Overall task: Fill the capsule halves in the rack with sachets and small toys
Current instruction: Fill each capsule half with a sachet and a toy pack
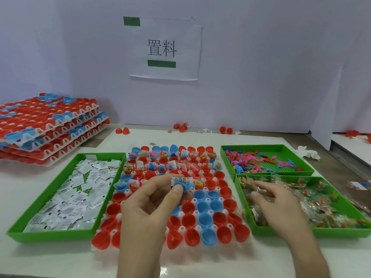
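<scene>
A white rack (195,240) of red and blue capsule halves lies in the middle of the table. Its far rows hold sachets and toys; its near rows hold none. Above the rack's middle, my left hand (152,199) pinches a white sachet (183,179) together with a blue toy animal (185,186). My right hand (277,205) reaches with spread fingers into the near right green tray (301,231) of clear packets with coloured bits. It touches the packets there. Whether it grasps one cannot be told.
A green tray of white sachets (60,235) sits left of the rack. A green tray of small plastic toys (267,147) is at the far right. Stacked racks of capsule halves (50,125) stand at far left. Loose red halves (182,127) lie by the wall.
</scene>
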Demonstrator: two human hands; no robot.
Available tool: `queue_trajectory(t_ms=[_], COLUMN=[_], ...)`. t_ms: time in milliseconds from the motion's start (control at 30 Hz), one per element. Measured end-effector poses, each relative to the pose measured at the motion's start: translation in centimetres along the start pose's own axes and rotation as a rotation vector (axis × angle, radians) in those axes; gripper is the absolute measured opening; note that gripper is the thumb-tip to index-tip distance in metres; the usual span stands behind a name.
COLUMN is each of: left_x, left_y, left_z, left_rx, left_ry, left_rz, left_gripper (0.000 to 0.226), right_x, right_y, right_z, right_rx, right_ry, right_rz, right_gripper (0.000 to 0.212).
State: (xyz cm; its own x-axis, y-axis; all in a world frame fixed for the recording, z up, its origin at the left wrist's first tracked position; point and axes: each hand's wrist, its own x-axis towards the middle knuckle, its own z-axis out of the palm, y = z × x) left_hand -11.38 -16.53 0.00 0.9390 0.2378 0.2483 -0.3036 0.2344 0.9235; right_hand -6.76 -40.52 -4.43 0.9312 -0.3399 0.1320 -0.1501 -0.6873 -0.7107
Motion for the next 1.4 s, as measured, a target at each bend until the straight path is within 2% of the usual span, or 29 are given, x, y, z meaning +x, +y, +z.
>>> queue_trajectory(t_ms=[67, 133, 200, 300, 467, 667, 933, 1067, 1400], left_x=[0.0, -0.1, -0.1, -0.1, -0.1, 0.0, 0.1, 0.1, 0.2], left_y=[-0.1, 0.0, 0.1, 0.1, 0.2, 0.5, 0.5, 0.5, 0.3], left_z=[0.1, 0.2, 0.3, 0.2, 0.0, -0.1, -0.3, -0.4, -0.8], left_rx=[0.014, 0.022, 0.026, 0.035, 0.041, 0.044, 0.061, 0.063, 0.069], left_ry=[-0.013, -0.032, -0.038, -0.027, -0.026, -0.010, -0.030, -0.035, -0.037], left_rz=[-0.002, -0.001, 0.000, 0.005, 0.005, 0.018, 0.029, 0.021, 0.025], left_gripper=[0.022, 0.021, 0.020, 0.022, 0.022, 0.022, 0.022, 0.022, 0.023], right_x=[0.3, 0.3, 0.2, 0.2, 0.2, 0.2, 0.1, -0.1, 0.0], right_y=[0.6, 0.6, 0.4, 0.5, 0.5, 0.2, -0.2, -0.8, -0.7], right_z=[-0.1, 0.2, 0.4, 0.6, 0.9, 1.0, 0.9, 1.1, 1.2], right_rx=[-0.066, -0.076, -0.060, 0.015, 0.144, 0.287, 0.458, 0.521, 0.560], right_ry=[-0.032, -0.049, -0.058, -0.029, 0.138, 0.366, 0.515, 0.539, 0.522], right_rz=[0.021, 0.024, 0.029, 0.052, 0.050, 0.028, 0.009, -0.025, -0.086], right_gripper=[0.037, 0.030, 0.023, 0.026, 0.029, 0.019, 0.006, 0.014, 0.009])
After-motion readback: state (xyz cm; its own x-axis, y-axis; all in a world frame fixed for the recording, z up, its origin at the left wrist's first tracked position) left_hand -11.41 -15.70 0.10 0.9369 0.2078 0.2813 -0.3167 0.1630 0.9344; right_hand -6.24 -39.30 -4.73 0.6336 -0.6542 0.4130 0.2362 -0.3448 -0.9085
